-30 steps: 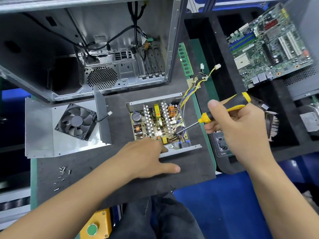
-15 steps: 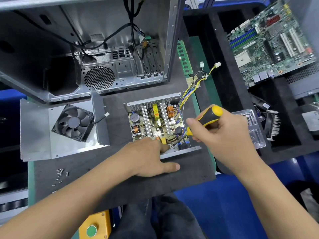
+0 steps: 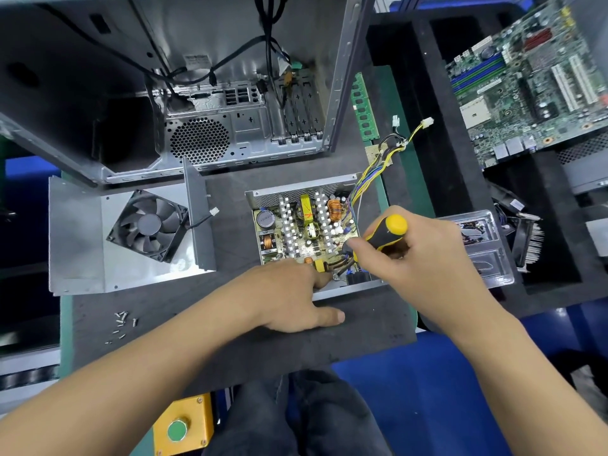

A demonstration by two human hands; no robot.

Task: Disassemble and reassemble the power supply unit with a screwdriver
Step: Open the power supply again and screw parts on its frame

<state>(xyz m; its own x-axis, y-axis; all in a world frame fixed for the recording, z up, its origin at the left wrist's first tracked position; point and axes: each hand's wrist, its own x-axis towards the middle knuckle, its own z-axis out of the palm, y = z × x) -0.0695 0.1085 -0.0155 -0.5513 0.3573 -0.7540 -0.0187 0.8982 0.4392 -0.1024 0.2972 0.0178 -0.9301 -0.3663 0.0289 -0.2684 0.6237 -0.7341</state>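
Screwdriver [image 3: 383, 236] now lowered upright into power supply [image 3: 306, 232], right hand [image 3: 418, 255] gripping

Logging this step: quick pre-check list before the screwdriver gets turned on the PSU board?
1. Screwdriver gripped by right hand: ok.
2. Left hand steadying the power supply unit at its near edge: ok.
3. Tip seated in a screw head: cannot tell, the tip is hidden behind the hand and parts.
4. Wire bundle away from the tip: ok, it leaves at the far right corner.
5. Loose screws kept together on the mat, left: ok.
6. Fan cover off and set aside: ok.
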